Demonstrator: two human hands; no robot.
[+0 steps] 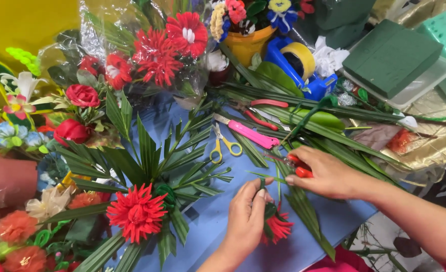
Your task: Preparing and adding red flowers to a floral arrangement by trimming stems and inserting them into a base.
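Hands at centre right, as I see them from the head view: my left hand point(247, 214) rises from below, fingers pinching the green stem of a red paper flower point(277, 225) over the blue table point(208, 216). My right hand point(324, 174) reaches in palm down, clenched on red-handled cutters point(300, 168) just beside that stem.

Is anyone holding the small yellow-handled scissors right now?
No. The yellow-handled scissors lie untouched on the blue table, apart from both hands.

Bright, even, soft light fills the scene; shadows under the hands stay faint. The cellophane wrap point(99, 30) catches white glare. Focus is sharp centrally, slightly softer toward the edges.
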